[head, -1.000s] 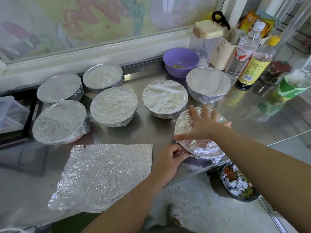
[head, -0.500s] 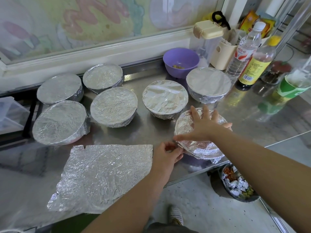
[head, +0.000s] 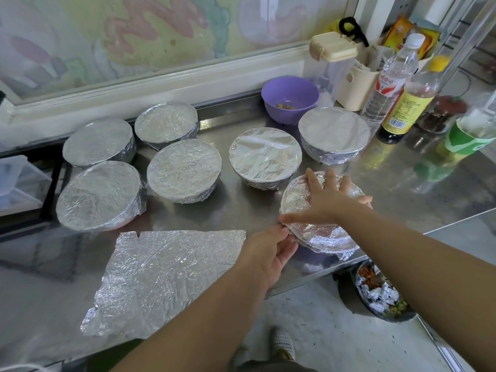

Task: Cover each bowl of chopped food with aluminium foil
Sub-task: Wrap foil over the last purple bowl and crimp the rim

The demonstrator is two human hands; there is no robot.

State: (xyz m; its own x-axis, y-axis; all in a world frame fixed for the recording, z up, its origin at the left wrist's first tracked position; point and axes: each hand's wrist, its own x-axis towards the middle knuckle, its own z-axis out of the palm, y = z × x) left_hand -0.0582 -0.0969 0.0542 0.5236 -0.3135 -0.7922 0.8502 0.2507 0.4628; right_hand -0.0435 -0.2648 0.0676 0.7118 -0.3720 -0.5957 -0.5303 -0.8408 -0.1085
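Right hand (head: 330, 201), spread flat, holds the foil (head: 302, 196) on the bowl (head: 326, 241); left hand (head: 271, 253), nearer the rim, pinches foil there.

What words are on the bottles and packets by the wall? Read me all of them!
Nothing here reads clearly.
Clear bottle, red label: white characters, too blurred to read.
Yellow-labelled bottle: print too small to read.
Green-labelled bottle: only a white mark, unreadable.
Orange packets: print blurred.
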